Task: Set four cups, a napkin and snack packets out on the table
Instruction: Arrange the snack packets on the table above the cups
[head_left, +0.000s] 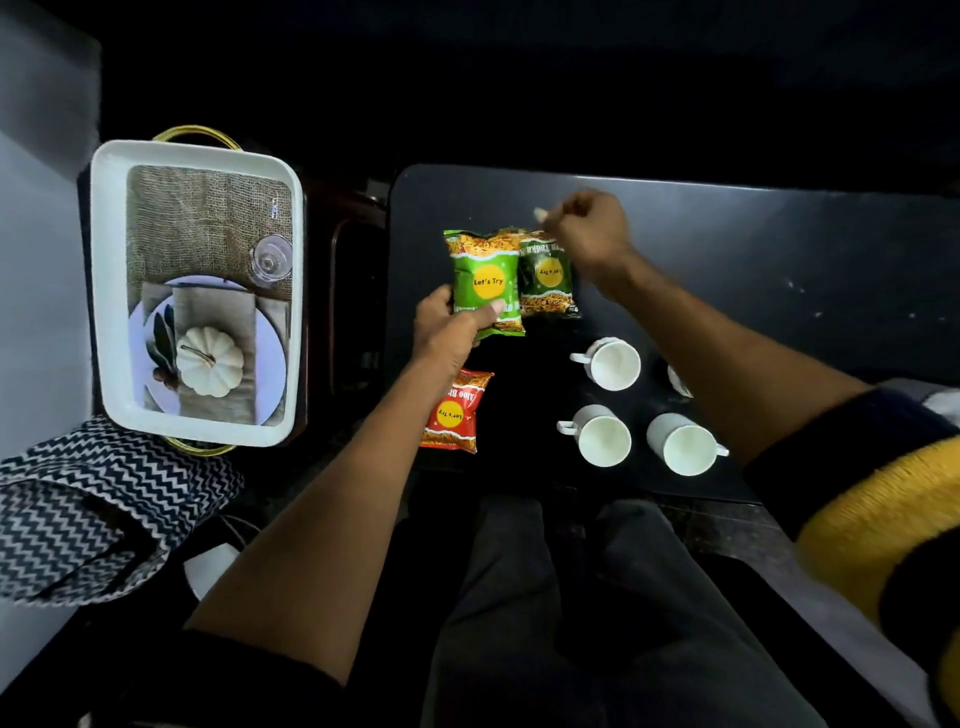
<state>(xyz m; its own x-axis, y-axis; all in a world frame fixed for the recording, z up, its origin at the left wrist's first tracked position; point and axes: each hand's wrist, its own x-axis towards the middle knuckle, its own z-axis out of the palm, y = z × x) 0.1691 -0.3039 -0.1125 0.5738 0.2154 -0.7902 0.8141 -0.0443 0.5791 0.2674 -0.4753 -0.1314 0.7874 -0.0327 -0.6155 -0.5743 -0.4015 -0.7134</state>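
Observation:
On the dark table (753, 260) my left hand (449, 332) grips the lower edge of a light green snack packet (485, 280). A dark green packet (548, 278) lies right beside it, touching. My right hand (587, 234) hovers just above and behind the dark green packet, fingers closed, with a small pale bit showing at the fingertips. A red packet (456, 413) lies near the table's front left corner under my left forearm. Three white cups (610, 364) (600, 435) (683, 444) stand at the front; a fourth cup (678, 382) is mostly hidden by my right arm.
A white tray with gold handles (109, 291), printed with a place-setting picture, stands to the left of the table. A black-and-white zigzag cloth (88, 514) lies below it. My legs are under the table's front edge.

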